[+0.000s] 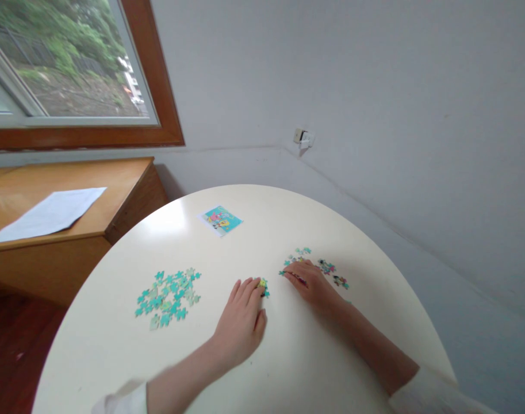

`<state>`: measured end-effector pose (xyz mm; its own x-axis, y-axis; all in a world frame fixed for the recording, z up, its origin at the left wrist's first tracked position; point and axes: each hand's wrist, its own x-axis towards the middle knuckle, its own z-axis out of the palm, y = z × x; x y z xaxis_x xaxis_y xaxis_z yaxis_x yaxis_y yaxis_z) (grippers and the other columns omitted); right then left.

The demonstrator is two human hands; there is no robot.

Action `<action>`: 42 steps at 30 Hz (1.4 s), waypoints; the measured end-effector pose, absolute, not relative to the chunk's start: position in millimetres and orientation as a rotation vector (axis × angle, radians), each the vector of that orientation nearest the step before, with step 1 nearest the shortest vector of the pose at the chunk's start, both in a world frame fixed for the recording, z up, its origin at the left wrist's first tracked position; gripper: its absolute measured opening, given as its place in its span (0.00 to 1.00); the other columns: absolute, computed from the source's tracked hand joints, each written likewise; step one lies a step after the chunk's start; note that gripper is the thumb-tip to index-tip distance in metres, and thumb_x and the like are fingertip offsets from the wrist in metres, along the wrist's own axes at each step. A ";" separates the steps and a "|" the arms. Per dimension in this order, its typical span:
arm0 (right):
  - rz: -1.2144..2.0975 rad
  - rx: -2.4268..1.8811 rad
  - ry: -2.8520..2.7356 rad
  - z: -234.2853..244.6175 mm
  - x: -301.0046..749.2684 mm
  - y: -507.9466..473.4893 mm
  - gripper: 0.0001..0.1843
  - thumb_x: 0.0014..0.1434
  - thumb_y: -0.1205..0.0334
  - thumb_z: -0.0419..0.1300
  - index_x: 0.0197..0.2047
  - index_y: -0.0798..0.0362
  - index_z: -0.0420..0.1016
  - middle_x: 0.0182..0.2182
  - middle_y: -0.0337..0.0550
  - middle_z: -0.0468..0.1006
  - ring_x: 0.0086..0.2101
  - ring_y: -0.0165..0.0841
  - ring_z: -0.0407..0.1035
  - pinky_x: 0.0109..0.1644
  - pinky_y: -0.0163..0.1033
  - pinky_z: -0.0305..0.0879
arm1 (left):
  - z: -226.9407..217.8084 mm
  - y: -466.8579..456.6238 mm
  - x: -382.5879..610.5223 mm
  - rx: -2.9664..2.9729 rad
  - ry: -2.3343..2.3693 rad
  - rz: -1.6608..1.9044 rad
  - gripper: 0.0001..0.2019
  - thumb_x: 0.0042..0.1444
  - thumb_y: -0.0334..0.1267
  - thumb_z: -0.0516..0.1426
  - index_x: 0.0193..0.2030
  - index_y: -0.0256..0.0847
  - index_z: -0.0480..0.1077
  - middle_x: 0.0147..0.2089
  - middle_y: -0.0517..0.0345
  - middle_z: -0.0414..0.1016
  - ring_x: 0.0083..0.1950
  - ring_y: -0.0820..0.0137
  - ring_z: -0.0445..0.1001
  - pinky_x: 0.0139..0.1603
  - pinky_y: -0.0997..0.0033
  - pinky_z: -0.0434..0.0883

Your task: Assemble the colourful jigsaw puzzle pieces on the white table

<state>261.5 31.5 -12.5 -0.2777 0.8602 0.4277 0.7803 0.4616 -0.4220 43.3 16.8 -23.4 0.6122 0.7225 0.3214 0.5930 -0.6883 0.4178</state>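
1. Left hand – fingers loosely extended, tips resting on a small puzzle clump, near side of the card, to its right; nothing seen clasped.
2. Right hand – curled over puzzle pieces farther right of the card; pinch hidden, cannot tell.
3. Clump perhaps started; pile, near-left of the card, looks mostly unjoined.
4. Clump's long axis, direction: partly covered, cannot tell.

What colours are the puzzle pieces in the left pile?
Those puzzle pieces are mostly teal and pale green, seen in the head view.
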 end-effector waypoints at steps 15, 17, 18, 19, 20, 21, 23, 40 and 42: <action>0.666 -1.428 -1.708 -17.0 251.2 30.5 0.06 0.55 0.59 0.55 0.32 0.52 0.70 0.21 0.39 0.76 0.24 0.30 0.71 0.29 0.34 0.66 | -10.1 15.2 45.6 2.508 0.916 0.789 0.17 0.53 0.25 0.46 0.48 0.38 0.65 0.50 0.46 0.69 0.53 0.64 0.67 0.55 0.54 0.68; 0.652 -1.420 -1.721 -17.3 250.6 31.4 0.07 0.55 0.58 0.55 0.32 0.51 0.71 0.20 0.38 0.74 0.22 0.29 0.69 0.27 0.34 0.64 | -7.7 15.1 45.0 2.510 0.901 0.804 0.17 0.53 0.25 0.46 0.48 0.39 0.66 0.50 0.47 0.70 0.53 0.64 0.67 0.55 0.54 0.68; 0.640 -1.410 -1.730 -17.4 250.5 31.8 0.08 0.55 0.57 0.55 0.32 0.51 0.71 0.20 0.38 0.74 0.22 0.29 0.68 0.27 0.34 0.64 | -7.4 15.1 44.6 2.523 0.895 0.802 0.18 0.52 0.24 0.46 0.48 0.40 0.66 0.50 0.47 0.70 0.53 0.64 0.67 0.55 0.54 0.68; 0.633 -1.397 -1.736 -17.6 250.3 32.1 0.09 0.55 0.57 0.55 0.32 0.51 0.72 0.20 0.38 0.74 0.23 0.29 0.68 0.27 0.34 0.64 | -7.5 15.1 44.3 2.538 0.891 0.794 0.19 0.52 0.24 0.46 0.48 0.40 0.67 0.50 0.47 0.70 0.54 0.63 0.66 0.55 0.54 0.68; 0.635 -1.384 -1.738 -17.8 250.2 32.3 0.09 0.55 0.56 0.55 0.33 0.51 0.72 0.21 0.39 0.74 0.23 0.29 0.67 0.27 0.34 0.64 | -7.8 15.1 44.0 2.555 0.889 0.782 0.19 0.51 0.24 0.46 0.48 0.40 0.67 0.50 0.48 0.70 0.54 0.63 0.66 0.55 0.53 0.67; 0.645 -1.374 -1.737 -18.1 250.0 32.4 0.10 0.55 0.56 0.55 0.34 0.51 0.73 0.22 0.39 0.74 0.23 0.29 0.67 0.27 0.34 0.63 | -8.3 15.1 43.8 2.568 0.888 0.771 0.20 0.51 0.24 0.46 0.48 0.40 0.67 0.51 0.48 0.69 0.54 0.62 0.66 0.56 0.53 0.67; 0.685 -1.366 -1.730 -19.1 249.5 32.2 0.11 0.54 0.56 0.55 0.36 0.52 0.74 0.22 0.39 0.74 0.23 0.29 0.67 0.26 0.34 0.63 | -9.2 15.1 43.5 2.583 0.892 0.752 0.20 0.50 0.24 0.46 0.48 0.40 0.68 0.51 0.48 0.69 0.55 0.62 0.65 0.56 0.52 0.67; 0.966 -1.364 -1.743 -17.9 243.9 28.4 0.08 0.52 0.58 0.57 0.31 0.53 0.73 0.18 0.34 0.69 0.19 0.25 0.60 0.21 0.30 0.54 | -12.0 15.8 44.3 2.632 0.915 0.698 0.21 0.49 0.24 0.48 0.48 0.40 0.71 0.51 0.47 0.69 0.55 0.59 0.64 0.54 0.51 0.68; 0.985 -1.359 -1.749 -18.8 244.1 28.5 0.07 0.52 0.58 0.57 0.31 0.53 0.72 0.18 0.34 0.69 0.19 0.25 0.60 0.22 0.30 0.53 | -11.0 15.8 44.4 2.638 0.914 0.688 0.21 0.49 0.24 0.48 0.48 0.39 0.71 0.51 0.47 0.69 0.54 0.59 0.64 0.55 0.51 0.68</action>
